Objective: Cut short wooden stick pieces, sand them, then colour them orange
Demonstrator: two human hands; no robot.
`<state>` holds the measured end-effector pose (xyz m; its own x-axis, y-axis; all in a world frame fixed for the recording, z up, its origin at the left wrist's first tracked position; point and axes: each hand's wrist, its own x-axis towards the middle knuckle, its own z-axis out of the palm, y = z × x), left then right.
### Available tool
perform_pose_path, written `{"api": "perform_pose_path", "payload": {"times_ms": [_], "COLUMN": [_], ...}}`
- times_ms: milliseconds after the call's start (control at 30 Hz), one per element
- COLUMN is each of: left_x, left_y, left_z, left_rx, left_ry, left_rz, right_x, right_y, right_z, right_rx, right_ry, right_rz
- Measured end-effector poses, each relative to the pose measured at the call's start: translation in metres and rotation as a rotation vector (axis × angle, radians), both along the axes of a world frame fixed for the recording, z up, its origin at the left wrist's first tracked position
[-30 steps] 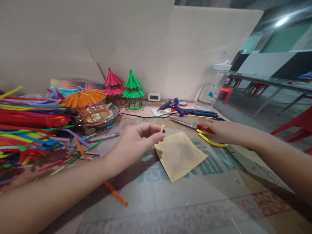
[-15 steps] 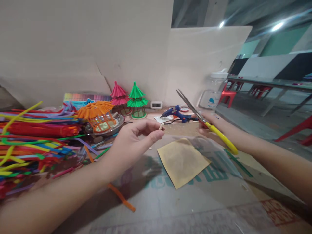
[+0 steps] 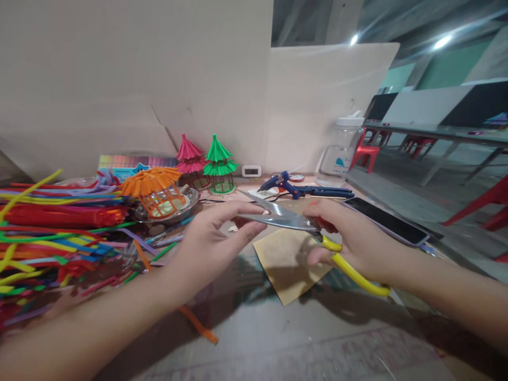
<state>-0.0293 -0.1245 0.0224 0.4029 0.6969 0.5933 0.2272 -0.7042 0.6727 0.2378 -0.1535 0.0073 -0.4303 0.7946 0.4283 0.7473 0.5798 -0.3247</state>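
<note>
A: Hands, and holdings?

B: Left hand (image 3: 216,235), centre of frame: thumb and fingers pinched on a stick (image 3: 265,212), pale, only its tip showing. Right hand (image 3: 351,233), right of centre: gripping scissors (image 3: 291,219), yellow-handled, blades parted. The tip appeared to lie between the blades; blur left contact uncertain.

A: Handling notes?

B: In my judgement, a clean cut wanted the stick square to the blades and set toward the pivot, the pinch firm, the fingertips clear of the edges.

A: Surroundings?

B: Paper (image 3: 278,264), tan, below the blades. Orange strip (image 3: 200,327), lower centre. Glue gun (image 3: 278,181), blue, beyond the hands. Phone (image 3: 387,219), right. Pink hut (image 3: 189,159) and green hut (image 3: 216,157), upper centre. Orange hut (image 3: 153,184), tilted, on a dish (image 3: 193,201). Stems (image 3: 67,216), one heap, left.

A: Obstructions?

B: Chiefly the left fingers, close to the steel. Offcuts might have littered the paper; the heap crowded the left forearm.
</note>
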Motion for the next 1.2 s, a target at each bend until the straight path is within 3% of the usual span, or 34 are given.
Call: {"api": "perform_pose_path", "payload": {"times_ms": [100,467,833,1200], "left_x": [0.0,0.001,0.0,0.0], "left_y": [-0.001,-0.002,-0.006,-0.005], "left_z": [0.002,0.001,0.006,0.003], "left_rx": [0.014,0.133,0.132,0.16], "left_ry": [0.028,0.058,0.076,0.111], "left_rz": [0.039,-0.002,0.002,0.02], "right_x": [-0.002,-0.004,-0.004,-0.004], "right_y": [-0.002,-0.006,-0.008,-0.009], "right_z": [-0.002,0.003,0.009,0.003], "right_rx": [-0.038,-0.024,-0.043,0.013], "right_ry": [0.018,0.02,-0.008,-0.102], "right_rz": [0.006,0.078,0.088,0.003]}}
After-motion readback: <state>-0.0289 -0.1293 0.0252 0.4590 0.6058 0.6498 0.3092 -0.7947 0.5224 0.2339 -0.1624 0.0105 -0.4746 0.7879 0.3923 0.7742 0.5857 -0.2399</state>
